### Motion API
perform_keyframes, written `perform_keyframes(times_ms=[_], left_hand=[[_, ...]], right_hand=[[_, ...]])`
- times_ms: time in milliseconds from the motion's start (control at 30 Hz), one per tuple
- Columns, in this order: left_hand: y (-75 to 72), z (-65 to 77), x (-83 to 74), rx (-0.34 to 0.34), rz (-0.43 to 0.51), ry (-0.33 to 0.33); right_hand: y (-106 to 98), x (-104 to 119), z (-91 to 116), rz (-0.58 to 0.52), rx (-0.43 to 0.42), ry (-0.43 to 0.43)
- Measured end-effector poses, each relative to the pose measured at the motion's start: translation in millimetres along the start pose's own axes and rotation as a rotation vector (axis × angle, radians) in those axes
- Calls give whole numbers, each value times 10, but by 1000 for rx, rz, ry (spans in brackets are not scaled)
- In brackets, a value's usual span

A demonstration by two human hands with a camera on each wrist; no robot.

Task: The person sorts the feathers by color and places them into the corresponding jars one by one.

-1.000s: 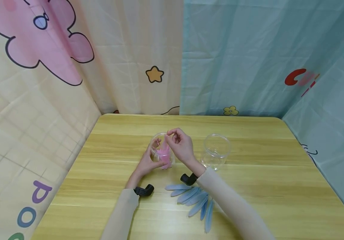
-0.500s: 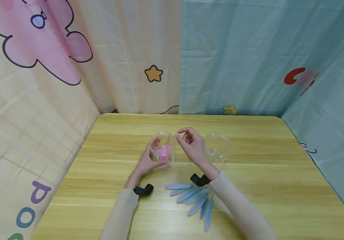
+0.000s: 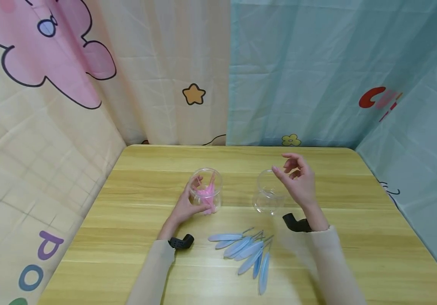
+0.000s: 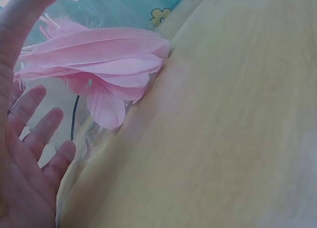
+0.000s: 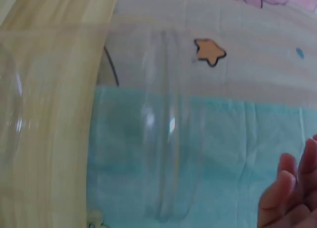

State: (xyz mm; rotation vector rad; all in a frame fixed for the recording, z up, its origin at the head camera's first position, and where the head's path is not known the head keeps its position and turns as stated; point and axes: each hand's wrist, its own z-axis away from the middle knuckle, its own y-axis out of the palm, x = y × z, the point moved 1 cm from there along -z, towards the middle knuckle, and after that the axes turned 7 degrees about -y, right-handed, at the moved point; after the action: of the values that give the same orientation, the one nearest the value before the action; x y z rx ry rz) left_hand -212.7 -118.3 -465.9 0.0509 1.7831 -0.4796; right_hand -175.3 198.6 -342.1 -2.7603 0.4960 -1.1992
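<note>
My left hand (image 3: 185, 206) is wrapped around a clear plastic cup (image 3: 218, 202) standing left of the table's middle. Inside it sit several pink feathers (image 3: 207, 197), their quills pointing up toward the rim; the left wrist view shows their broad pink vanes (image 4: 114, 47) low in the cup. My right hand (image 3: 300, 180) is raised at the right of a second clear cup (image 3: 265, 205), fingers loosely bent and holding nothing. In the right wrist view that cup's wall (image 5: 168, 124) stands apart from the fingertips. Several light blue feathers (image 3: 249, 250) lie fanned out in front of the cups.
The wooden table (image 3: 355, 254) has curtains behind it and on both sides, cream at the left (image 3: 157, 76) and teal at the right (image 3: 298, 76). Black wrist devices (image 3: 182, 242) are strapped to both forearms.
My right hand has let go of a pink feather at the left cup's rim and moved right, past the second cup. My left hand has stayed on its cup.
</note>
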Motion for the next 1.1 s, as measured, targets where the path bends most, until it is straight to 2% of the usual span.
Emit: perform_keyframes(times_ms=[133,267,367,433,500,633,733,833,1100], left_hand=[[0,6,-4,2,0,-2],[8,3,-9,-9,-8,-3],[5,2,-14,-18,-17,-4],[5,-1,-12,-21,-20,0],[5,-2,-9,-22,-20,2],[4,-3,0,-20,-20,3],[7,1,3,-19,-25,6],[12,1,12,-22,-28,12],[8,9,-2,-17,-17,1]], right_hand=[[-215,-264,104,64,156,77],[-331,-621,257,103,342,145],[-351,-819,361,76,460,212],[-349,-909,418,42,510,256],[-345,-974,460,12,538,298],[-322,-937,489,-26,565,349],[-305,-997,524,-38,576,356],[-292,-1169,575,-36,588,348],[-217,-1224,590,-62,572,353]])
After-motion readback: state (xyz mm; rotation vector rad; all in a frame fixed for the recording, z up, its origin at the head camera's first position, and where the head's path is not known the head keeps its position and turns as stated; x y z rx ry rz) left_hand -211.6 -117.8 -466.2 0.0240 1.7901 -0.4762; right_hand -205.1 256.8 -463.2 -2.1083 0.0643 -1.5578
